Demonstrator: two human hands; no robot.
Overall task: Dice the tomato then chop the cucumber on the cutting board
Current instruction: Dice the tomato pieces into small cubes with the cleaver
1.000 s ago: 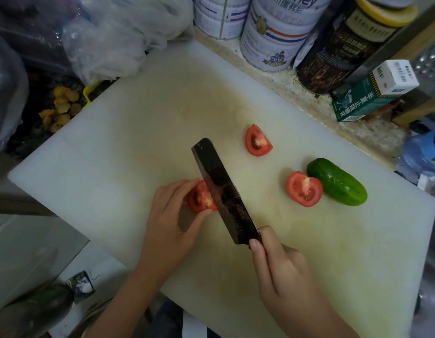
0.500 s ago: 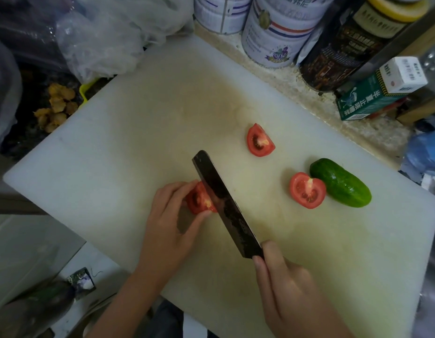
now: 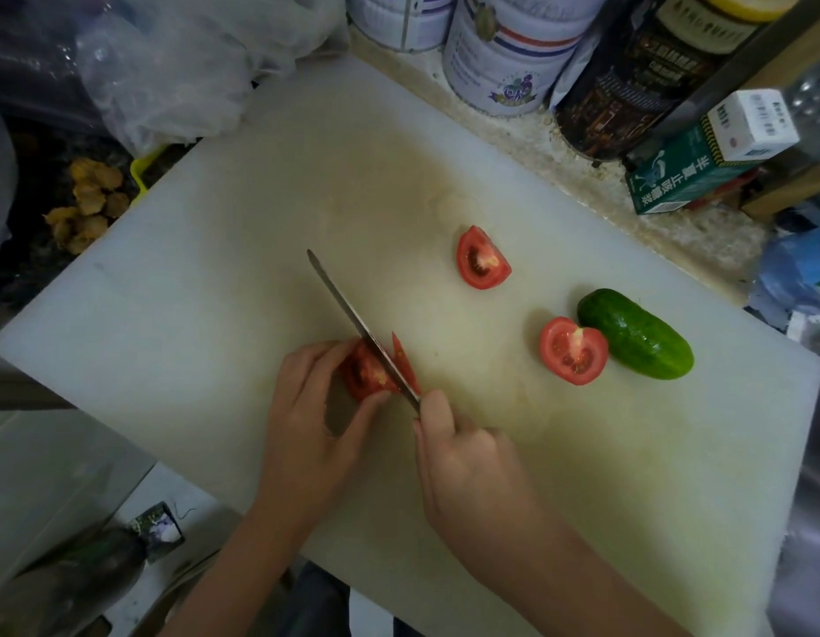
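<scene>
One thin slice (image 3: 406,366) stands free beside the knife (image 3: 341,299), which the right hand (image 3: 463,462) grips, blade down in the tomato piece (image 3: 362,377) the left hand (image 3: 307,406) pinches on the cutting board (image 3: 261,200). Best to tuck those fingertips (image 3: 334,354) back and cut straight and parallel; the cucumber (image 3: 635,333) lies whole further right.

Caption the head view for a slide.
Left hand steadies a tomato piece while the right hand slices it with a knife; cucumber uncut.

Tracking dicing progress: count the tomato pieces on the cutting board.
4: a wedge mid-board, a half beside the cucumber, a chunk held by the left hand, and a thin slice right of the knife. More may hide beneath the hand.
</scene>
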